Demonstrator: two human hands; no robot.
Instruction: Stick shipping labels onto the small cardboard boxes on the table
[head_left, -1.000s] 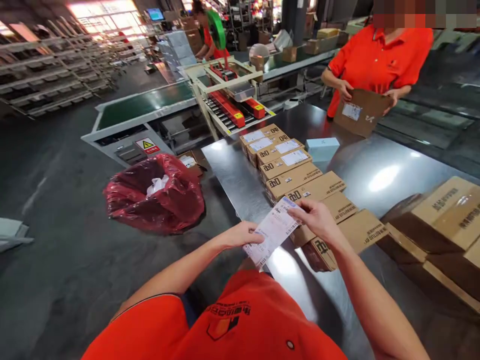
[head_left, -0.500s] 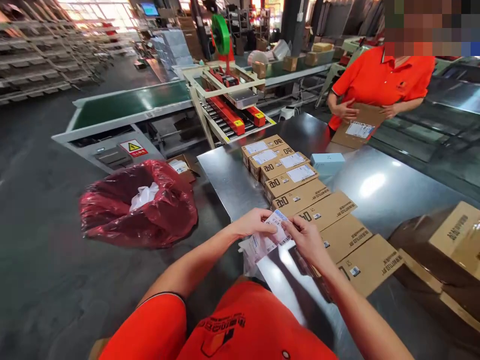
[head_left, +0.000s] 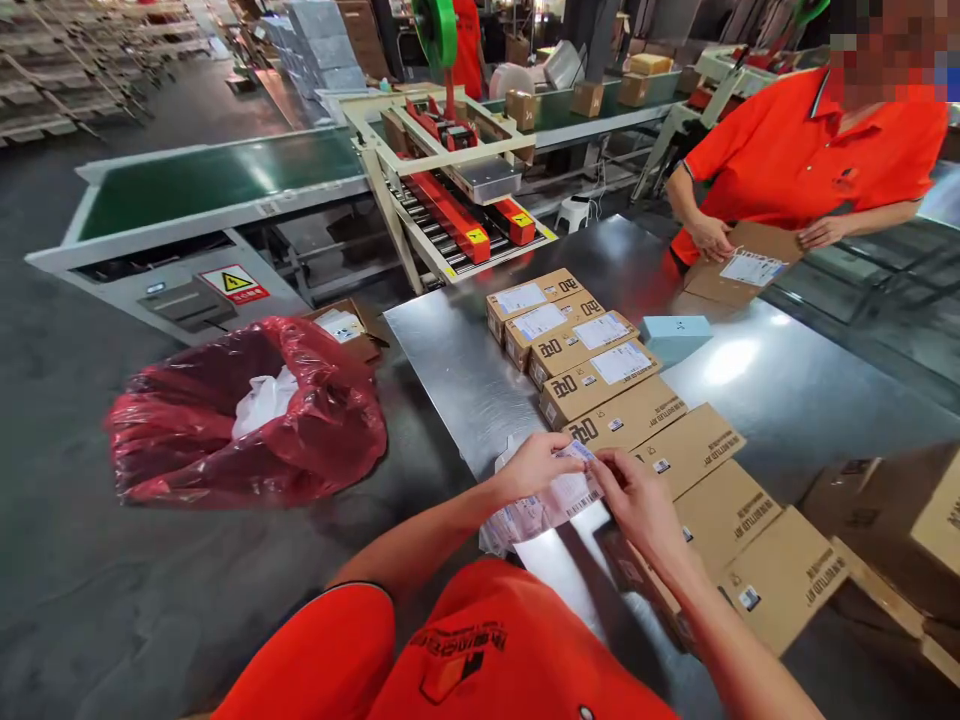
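Between my two hands is a printed shipping label (head_left: 574,490), part of a strip of labels with clear backing (head_left: 517,520) that hangs over the table edge. My left hand (head_left: 541,465) pinches the label's upper left part. At the label's right corner, the fingertips of my right hand (head_left: 637,495) are pressed together on it. Just beyond lies a row of brown cardboard boxes (head_left: 637,412), side by side. Those at the far end carry white labels, such as the labelled box (head_left: 600,375); the nearer ones, like the closest box (head_left: 784,575), show only small stickers.
A light blue box (head_left: 677,338) sits on the metal table (head_left: 442,345). Across it, a co-worker in orange holds a labelled carton (head_left: 742,265). Left stands a bin with a red bag (head_left: 330,420); behind are a green conveyor (head_left: 225,185) and a taping machine (head_left: 465,180). More cartons (head_left: 885,510) stand right.
My view has shifted slightly, and my fingers have moved along the label's upper edge, with the label tilting flatter. The co-worker has leaned closer over the carton.
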